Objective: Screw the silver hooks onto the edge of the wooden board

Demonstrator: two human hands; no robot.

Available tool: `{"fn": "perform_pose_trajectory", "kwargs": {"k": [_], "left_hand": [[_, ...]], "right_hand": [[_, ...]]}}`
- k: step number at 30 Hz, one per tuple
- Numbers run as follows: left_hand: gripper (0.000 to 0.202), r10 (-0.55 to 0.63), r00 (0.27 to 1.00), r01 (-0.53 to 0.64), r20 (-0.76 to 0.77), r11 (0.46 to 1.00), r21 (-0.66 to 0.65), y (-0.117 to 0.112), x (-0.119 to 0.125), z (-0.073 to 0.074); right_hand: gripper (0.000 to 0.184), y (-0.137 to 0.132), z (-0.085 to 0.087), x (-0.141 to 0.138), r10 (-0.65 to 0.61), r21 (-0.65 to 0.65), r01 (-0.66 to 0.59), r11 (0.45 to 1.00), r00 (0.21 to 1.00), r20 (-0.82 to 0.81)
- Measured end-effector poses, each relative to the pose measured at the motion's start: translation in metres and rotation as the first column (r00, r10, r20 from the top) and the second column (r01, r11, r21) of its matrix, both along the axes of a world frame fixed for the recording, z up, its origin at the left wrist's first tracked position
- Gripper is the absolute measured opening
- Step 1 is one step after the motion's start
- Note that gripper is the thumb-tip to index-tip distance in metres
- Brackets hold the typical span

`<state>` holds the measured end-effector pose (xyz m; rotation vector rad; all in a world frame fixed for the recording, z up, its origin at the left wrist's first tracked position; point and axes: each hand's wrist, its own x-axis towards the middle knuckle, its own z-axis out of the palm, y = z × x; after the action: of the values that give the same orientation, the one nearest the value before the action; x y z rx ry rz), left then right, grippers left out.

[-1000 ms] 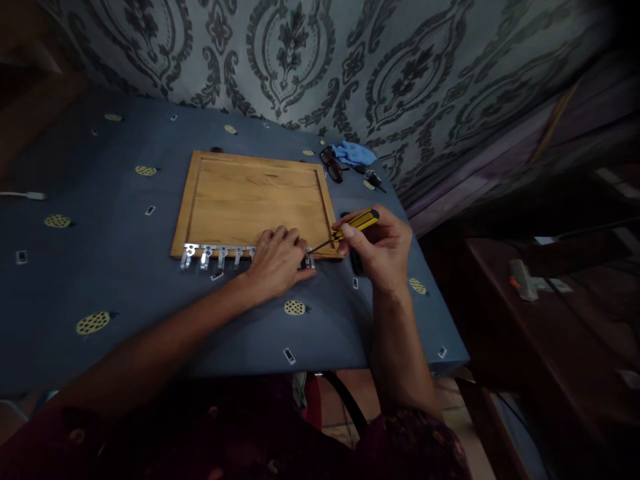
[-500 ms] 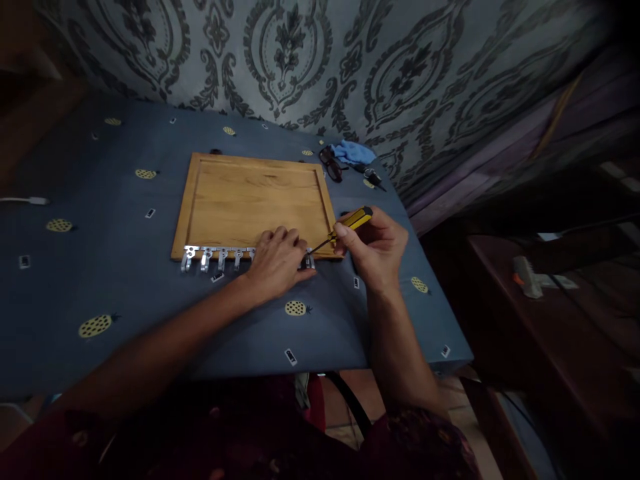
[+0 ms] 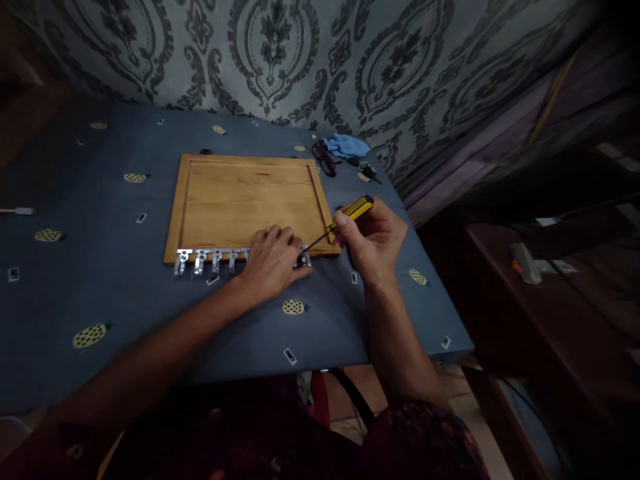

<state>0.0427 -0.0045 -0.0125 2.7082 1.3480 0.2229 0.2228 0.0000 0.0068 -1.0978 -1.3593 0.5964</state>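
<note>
A wooden panel with a raised frame lies flat on the cloth. Along its near edge runs a silver hook rail with several hooks hanging over the front. My left hand holds the rail down near its right end, fingers over it on the panel and thumb in front; it hides the hooks beneath. In my right hand is a yellow and black screwdriver, gripped by its handle. Its shaft slants down left to the rail's right end, beside my left fingers. Whether the tip sits in a screw is too small to tell.
A blue tablecloth with pineapple prints covers the table. Sunglasses, a blue cloth and keys lie at the back right. A white cable end is at the left. A patterned curtain hangs behind.
The whole view has shifted slightly. Both hands keep their places at the rail's right end, and the screwdriver stays at nearly the same slant.
</note>
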Motion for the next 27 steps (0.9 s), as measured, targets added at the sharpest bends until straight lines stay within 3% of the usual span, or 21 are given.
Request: {"fn": "perform_pose_trajectory", "kwargs": {"k": [10, 21, 27], "left_hand": [[0.048, -0.004, 1.000, 0.003, -0.015, 0.999, -0.032, 0.000, 0.000, 0.003], [0.051, -0.005, 1.000, 0.003, -0.027, 0.999, -0.048, -0.001, 0.000, 0.006], [0.048, -0.007, 1.000, 0.007, -0.020, 1.000, -0.018, 0.000, 0.000, 0.002]], "right_hand": [[0.049, 0.000, 0.002, 0.000, 0.022, 0.001, -0.022, 1.000, 1.000, 0.019], [0.035, -0.006, 0.009, 0.007, 0.145, -0.094, -0.142, 0.985, 0.989, 0.034], [0.041, -0.009, 0.013, 0.012, 0.209, -0.162, -0.197, 0.967, 0.976, 0.058]]}}
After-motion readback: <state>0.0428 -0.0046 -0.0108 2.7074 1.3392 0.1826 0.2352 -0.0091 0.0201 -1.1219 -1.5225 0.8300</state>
